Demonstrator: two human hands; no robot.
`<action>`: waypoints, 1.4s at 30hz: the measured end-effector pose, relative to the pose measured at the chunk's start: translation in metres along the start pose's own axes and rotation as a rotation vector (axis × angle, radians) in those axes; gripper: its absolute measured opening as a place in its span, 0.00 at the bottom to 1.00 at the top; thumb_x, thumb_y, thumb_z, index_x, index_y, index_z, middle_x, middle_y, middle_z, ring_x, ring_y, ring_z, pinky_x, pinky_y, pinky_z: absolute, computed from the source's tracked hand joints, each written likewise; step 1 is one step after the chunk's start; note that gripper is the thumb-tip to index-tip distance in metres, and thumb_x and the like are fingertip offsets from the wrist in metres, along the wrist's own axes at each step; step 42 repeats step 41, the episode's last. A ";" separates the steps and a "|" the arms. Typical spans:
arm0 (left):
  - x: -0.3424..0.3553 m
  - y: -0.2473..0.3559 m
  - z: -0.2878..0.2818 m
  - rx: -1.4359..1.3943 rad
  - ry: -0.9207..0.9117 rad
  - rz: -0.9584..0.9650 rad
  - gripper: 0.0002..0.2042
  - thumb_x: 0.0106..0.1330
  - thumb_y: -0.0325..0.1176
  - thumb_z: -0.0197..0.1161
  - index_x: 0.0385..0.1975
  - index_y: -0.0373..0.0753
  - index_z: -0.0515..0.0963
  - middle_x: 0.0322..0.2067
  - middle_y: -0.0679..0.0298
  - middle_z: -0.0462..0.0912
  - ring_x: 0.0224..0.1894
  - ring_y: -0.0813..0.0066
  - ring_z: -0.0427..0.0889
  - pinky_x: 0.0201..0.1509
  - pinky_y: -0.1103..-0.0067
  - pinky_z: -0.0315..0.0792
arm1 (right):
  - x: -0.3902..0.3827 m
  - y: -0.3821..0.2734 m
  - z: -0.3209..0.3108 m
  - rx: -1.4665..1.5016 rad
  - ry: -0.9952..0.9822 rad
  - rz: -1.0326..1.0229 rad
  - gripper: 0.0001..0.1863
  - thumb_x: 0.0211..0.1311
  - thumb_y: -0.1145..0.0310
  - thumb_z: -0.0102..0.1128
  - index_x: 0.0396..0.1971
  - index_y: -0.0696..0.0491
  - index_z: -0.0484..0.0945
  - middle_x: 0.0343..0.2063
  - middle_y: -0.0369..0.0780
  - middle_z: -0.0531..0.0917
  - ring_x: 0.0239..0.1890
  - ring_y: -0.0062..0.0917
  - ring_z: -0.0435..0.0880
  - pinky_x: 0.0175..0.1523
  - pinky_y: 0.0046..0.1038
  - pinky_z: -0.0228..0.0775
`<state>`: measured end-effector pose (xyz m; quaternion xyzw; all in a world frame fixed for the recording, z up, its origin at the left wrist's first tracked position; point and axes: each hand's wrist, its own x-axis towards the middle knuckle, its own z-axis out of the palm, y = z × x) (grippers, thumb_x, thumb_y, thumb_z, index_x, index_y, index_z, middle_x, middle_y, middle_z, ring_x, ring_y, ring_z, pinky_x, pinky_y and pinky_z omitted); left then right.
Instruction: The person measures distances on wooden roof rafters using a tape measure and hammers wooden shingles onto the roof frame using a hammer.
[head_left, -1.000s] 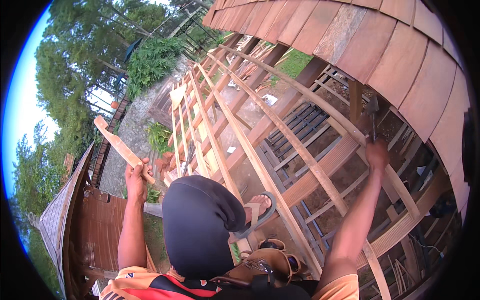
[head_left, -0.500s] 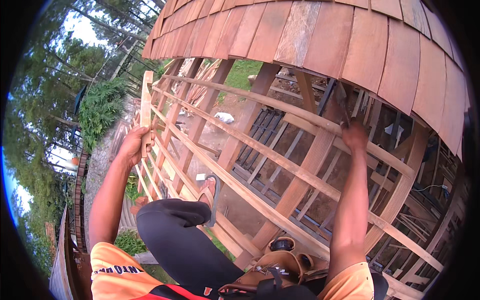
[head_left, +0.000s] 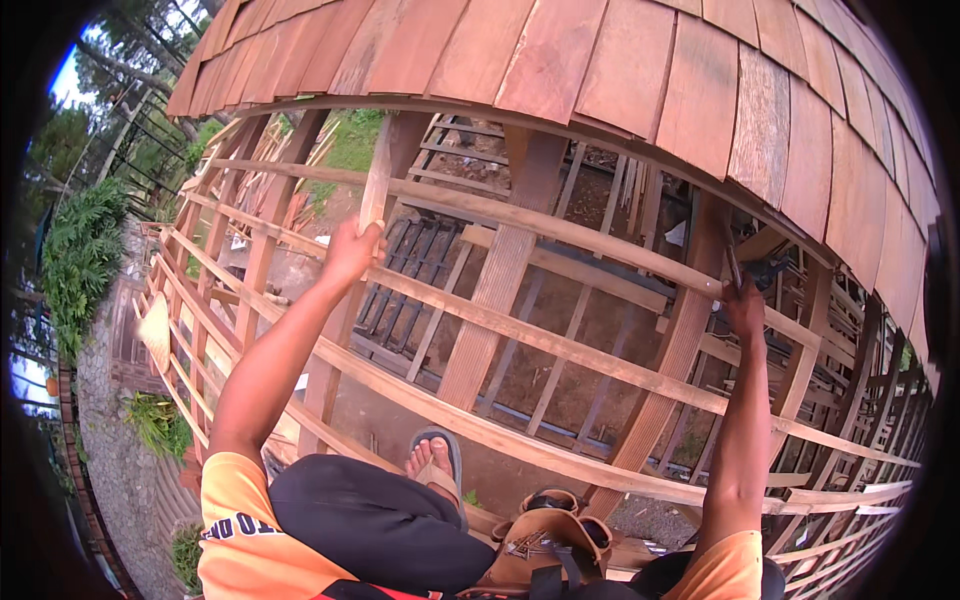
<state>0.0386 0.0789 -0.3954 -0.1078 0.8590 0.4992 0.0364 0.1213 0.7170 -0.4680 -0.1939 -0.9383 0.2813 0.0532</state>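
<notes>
My left hand [head_left: 352,252] is closed around a short wooden stick [head_left: 377,185]. It stands nearly upright, its top near the eave of the shingle roof [head_left: 530,60]. My right hand [head_left: 743,308] grips a slim dark hand tool [head_left: 734,262] below the roof edge. Its far end lies in shadow, so I cannot make out its kind. Both hands are close to the uppermost wooden batten [head_left: 560,226], which runs across the rafters [head_left: 490,310]. At my waist hangs a brown leather tool pouch [head_left: 560,530] with nails [head_left: 530,546] in it.
More battens [head_left: 560,345] cross the rafters, with gaps through to the ground far below. My sandalled foot [head_left: 436,462] is among the lower battens. A cone-shaped straw-coloured thing [head_left: 155,333] shows at the left. Beyond are a stone path [head_left: 105,400] and green plants [head_left: 85,240].
My view has swung to the right along the roof. My left hand has carried the wooden stick rightward, nearer the eave. The right hand has also moved right, still holding the dark tool.
</notes>
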 end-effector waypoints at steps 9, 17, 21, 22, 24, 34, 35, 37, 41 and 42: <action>0.138 0.051 0.133 0.438 0.024 0.427 0.19 0.63 0.43 0.51 0.37 0.28 0.72 0.33 0.40 0.81 0.39 0.42 0.81 0.47 0.55 0.72 | -0.024 -0.027 0.026 -0.006 0.100 0.004 0.24 0.65 0.56 0.53 0.46 0.64 0.71 0.42 0.59 0.76 0.45 0.52 0.74 0.51 0.44 0.64; 0.127 0.047 0.161 0.625 -0.334 0.328 0.23 0.65 0.48 0.50 0.43 0.30 0.72 0.37 0.46 0.83 0.43 0.50 0.83 0.51 0.58 0.73 | -0.034 -0.039 0.017 -0.001 0.154 0.033 0.21 0.66 0.58 0.54 0.47 0.61 0.71 0.37 0.51 0.78 0.43 0.41 0.77 0.51 0.38 0.66; 0.139 0.043 0.156 0.593 -0.345 0.397 0.23 0.61 0.49 0.51 0.36 0.31 0.78 0.37 0.44 0.81 0.44 0.47 0.80 0.50 0.59 0.72 | -0.023 -0.041 0.024 -0.035 0.134 0.008 0.20 0.67 0.58 0.53 0.47 0.60 0.71 0.36 0.50 0.78 0.41 0.39 0.76 0.50 0.37 0.66; 0.141 0.040 0.155 0.607 -0.349 0.395 0.23 0.61 0.50 0.53 0.36 0.32 0.79 0.37 0.45 0.82 0.44 0.48 0.80 0.50 0.60 0.72 | -0.021 -0.042 0.023 -0.060 0.119 0.009 0.25 0.67 0.55 0.52 0.54 0.60 0.68 0.43 0.51 0.77 0.48 0.40 0.75 0.55 0.37 0.64; 0.139 0.035 0.154 0.655 -0.347 0.367 0.23 0.60 0.51 0.54 0.36 0.33 0.79 0.38 0.46 0.82 0.44 0.48 0.81 0.50 0.60 0.72 | -0.022 -0.043 0.024 -0.046 0.046 0.064 0.30 0.68 0.52 0.51 0.60 0.60 0.65 0.51 0.53 0.76 0.55 0.41 0.74 0.60 0.37 0.62; 0.142 0.028 0.159 0.505 -0.445 0.432 0.29 0.63 0.57 0.54 0.48 0.33 0.75 0.41 0.48 0.82 0.46 0.51 0.81 0.50 0.64 0.72 | -0.022 -0.025 0.032 0.134 0.220 0.059 0.24 0.62 0.57 0.58 0.50 0.61 0.73 0.42 0.50 0.78 0.46 0.41 0.76 0.53 0.37 0.66; 0.137 0.034 0.156 0.530 -0.449 0.446 0.29 0.63 0.57 0.54 0.48 0.33 0.75 0.41 0.48 0.82 0.46 0.51 0.81 0.50 0.64 0.72 | -0.019 -0.015 0.033 0.128 0.218 0.078 0.25 0.61 0.58 0.59 0.50 0.61 0.73 0.43 0.51 0.78 0.46 0.43 0.76 0.52 0.37 0.66; 0.124 0.048 0.145 0.745 -0.415 0.263 0.34 0.64 0.61 0.53 0.51 0.29 0.71 0.44 0.45 0.80 0.48 0.47 0.80 0.53 0.64 0.71 | -0.008 0.006 0.035 -0.037 0.343 -0.026 0.26 0.57 0.56 0.61 0.50 0.61 0.74 0.44 0.52 0.79 0.49 0.47 0.75 0.53 0.40 0.65; 0.085 0.062 0.080 1.010 -0.232 0.385 0.41 0.64 0.65 0.50 0.62 0.31 0.62 0.54 0.41 0.74 0.58 0.48 0.74 0.62 0.65 0.66 | 0.004 -0.004 0.040 -0.007 0.081 0.124 0.29 0.55 0.50 0.60 0.53 0.51 0.76 0.49 0.50 0.79 0.56 0.41 0.74 0.67 0.44 0.50; 0.085 0.062 0.080 1.010 -0.232 0.385 0.41 0.64 0.65 0.50 0.62 0.31 0.62 0.54 0.41 0.74 0.58 0.48 0.74 0.62 0.65 0.66 | 0.004 -0.004 0.040 -0.007 0.081 0.124 0.29 0.55 0.50 0.60 0.53 0.51 0.76 0.49 0.50 0.79 0.56 0.41 0.74 0.67 0.44 0.50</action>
